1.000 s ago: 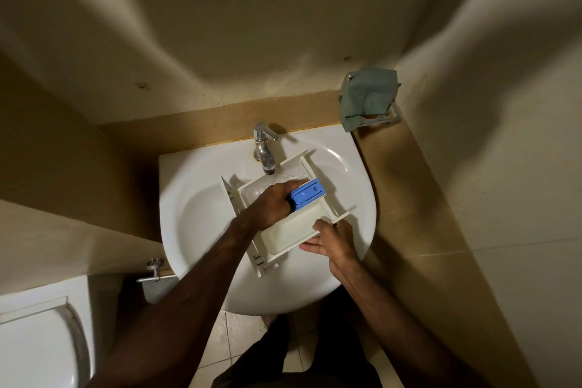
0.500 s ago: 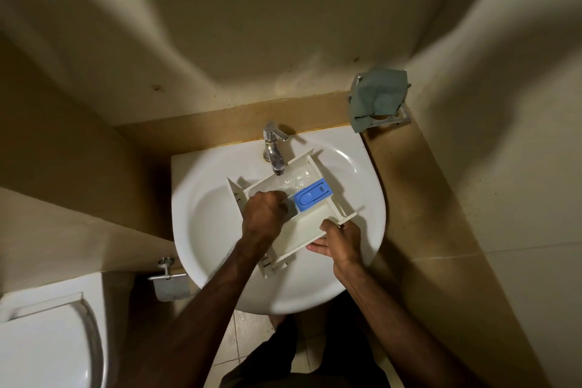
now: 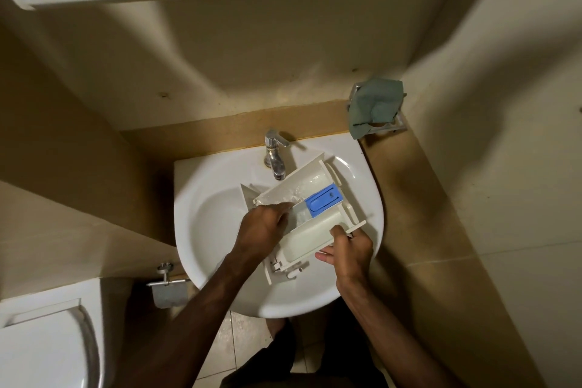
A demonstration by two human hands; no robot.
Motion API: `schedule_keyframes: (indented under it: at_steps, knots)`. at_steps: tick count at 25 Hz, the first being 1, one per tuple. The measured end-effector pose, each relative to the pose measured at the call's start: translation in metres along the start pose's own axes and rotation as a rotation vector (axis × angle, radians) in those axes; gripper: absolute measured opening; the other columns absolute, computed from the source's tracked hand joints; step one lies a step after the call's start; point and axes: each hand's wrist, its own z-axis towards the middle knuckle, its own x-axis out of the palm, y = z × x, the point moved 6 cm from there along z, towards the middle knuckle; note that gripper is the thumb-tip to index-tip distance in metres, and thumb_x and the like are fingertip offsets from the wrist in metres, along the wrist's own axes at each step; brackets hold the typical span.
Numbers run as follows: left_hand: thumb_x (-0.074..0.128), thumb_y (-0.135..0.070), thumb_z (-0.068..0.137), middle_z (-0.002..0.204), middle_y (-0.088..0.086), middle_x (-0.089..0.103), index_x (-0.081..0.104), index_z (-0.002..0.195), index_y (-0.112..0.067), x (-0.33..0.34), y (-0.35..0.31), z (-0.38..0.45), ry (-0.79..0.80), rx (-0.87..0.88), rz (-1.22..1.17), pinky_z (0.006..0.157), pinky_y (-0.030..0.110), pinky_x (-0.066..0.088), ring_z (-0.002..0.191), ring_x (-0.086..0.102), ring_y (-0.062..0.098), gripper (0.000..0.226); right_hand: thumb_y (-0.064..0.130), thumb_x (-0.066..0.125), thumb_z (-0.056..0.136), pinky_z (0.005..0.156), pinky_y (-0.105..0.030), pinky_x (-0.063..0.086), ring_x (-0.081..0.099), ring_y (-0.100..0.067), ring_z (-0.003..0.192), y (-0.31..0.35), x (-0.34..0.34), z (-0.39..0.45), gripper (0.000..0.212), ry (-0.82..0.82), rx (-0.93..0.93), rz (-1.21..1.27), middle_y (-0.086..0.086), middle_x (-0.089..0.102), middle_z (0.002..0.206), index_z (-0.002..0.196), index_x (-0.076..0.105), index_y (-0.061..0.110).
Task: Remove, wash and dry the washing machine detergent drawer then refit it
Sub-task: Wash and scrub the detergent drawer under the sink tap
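Head view: left hand (image 3: 267,227), fingers curled, has slid from the blue insert (image 3: 324,200) to scrub the detergent drawer (image 3: 310,238)'s left compartment under the tap (image 3: 275,161). Right hand (image 3: 349,250) still pinches the drawer's near corner. Washing continues.

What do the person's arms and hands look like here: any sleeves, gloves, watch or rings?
Both forearms are bare as far as the frame shows, with no sleeves in view. The left hand and right hand are ungloved. No watch, bracelet or ring is visible on either wrist or on the fingers.
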Motion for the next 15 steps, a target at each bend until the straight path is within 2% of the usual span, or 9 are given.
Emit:
schedule_keyframes:
  at_steps: [3, 5, 6, 8, 9, 11, 13, 15]
  knots:
    - [0.069, -0.018, 0.091, 0.103, 0.001, 0.077, 0.074, 0.114, -0.024, -0.023, 0.01, -0.019, -0.31, -0.061, 0.02, 0.071, 0.031, 0.053, 0.089, 0.071, 0.027, 0.024, 0.005, 0.067, 0.094, 0.064, -0.048, 0.066, 0.079, -0.03, 0.079, 0.003, -0.002, 0.0, 0.035, -0.006, -0.013, 0.001, -0.001, 0.079, 0.097, 0.126, 0.073, 0.018]
    - [0.068, -0.025, 0.092, 0.116, 0.002, 0.07, 0.065, 0.127, -0.019, -0.027, 0.03, -0.027, -0.427, -0.244, 0.013, 0.079, 0.036, 0.053, 0.101, 0.065, 0.025, 0.035, 0.008, 0.068, 0.094, 0.064, -0.049, 0.066, 0.079, -0.03, 0.08, 0.004, -0.002, -0.002, 0.035, -0.003, -0.019, -0.002, -0.003, 0.08, 0.1, 0.127, 0.073, 0.018]
    - [0.067, -0.033, 0.094, 0.119, 0.002, 0.068, 0.059, 0.132, -0.018, -0.019, 0.044, -0.026, -0.378, -0.371, -0.084, 0.084, 0.038, 0.054, 0.106, 0.064, 0.025, 0.042, 0.009, 0.069, 0.094, 0.064, -0.05, 0.066, 0.079, -0.03, 0.081, 0.005, -0.001, -0.004, 0.035, 0.006, -0.023, -0.007, -0.004, 0.08, 0.101, 0.128, 0.072, 0.019]
    - [0.063, -0.043, 0.096, 0.107, 0.003, 0.072, 0.06, 0.128, -0.017, 0.004, 0.067, -0.018, -0.189, -0.566, -0.381, 0.086, 0.041, 0.056, 0.1, 0.068, 0.028, 0.041, 0.011, 0.072, 0.093, 0.064, -0.05, 0.066, 0.08, -0.029, 0.082, 0.006, 0.0, -0.007, 0.036, 0.029, -0.033, -0.023, -0.004, 0.08, 0.102, 0.127, 0.072, 0.021]
    - [0.063, -0.04, 0.097, 0.097, 0.004, 0.073, 0.064, 0.122, -0.016, 0.014, 0.072, -0.013, -0.111, -0.602, -0.478, 0.084, 0.041, 0.056, 0.094, 0.07, 0.03, 0.035, 0.012, 0.074, 0.091, 0.062, -0.05, 0.066, 0.08, -0.027, 0.081, 0.008, 0.001, -0.01, 0.037, 0.037, -0.042, -0.041, -0.003, 0.08, 0.101, 0.127, 0.072, 0.022]
    - [0.06, -0.03, 0.092, 0.092, 0.005, 0.074, 0.069, 0.116, -0.015, 0.018, 0.08, -0.003, -0.073, -0.636, -0.497, 0.083, 0.04, 0.056, 0.09, 0.07, 0.032, 0.03, 0.022, 0.078, 0.09, 0.059, -0.046, 0.066, 0.079, -0.024, 0.082, 0.013, 0.003, -0.016, 0.035, 0.055, -0.057, -0.117, -0.002, 0.08, 0.102, 0.124, 0.07, 0.026]
    - [0.058, -0.027, 0.084, 0.095, 0.004, 0.075, 0.073, 0.112, -0.018, 0.022, 0.086, 0.002, -0.064, -0.681, -0.558, 0.083, 0.041, 0.058, 0.09, 0.071, 0.031, 0.032, 0.044, 0.076, 0.09, 0.059, -0.045, 0.066, 0.077, -0.022, 0.089, 0.02, 0.002, -0.022, 0.025, 0.07, -0.056, -0.242, 0.002, 0.077, 0.104, 0.111, 0.066, 0.035]
    - [0.064, -0.019, 0.088, 0.097, 0.003, 0.076, 0.075, 0.105, -0.022, 0.031, 0.092, 0.001, -0.054, -0.708, -0.678, 0.084, 0.045, 0.06, 0.091, 0.072, 0.031, 0.021, 0.068, 0.066, 0.087, 0.07, -0.048, 0.066, 0.072, -0.02, 0.098, 0.037, -0.005, -0.026, 0.031, 0.07, -0.073, -0.316, 0.009, 0.073, 0.107, 0.102, 0.063, 0.041]
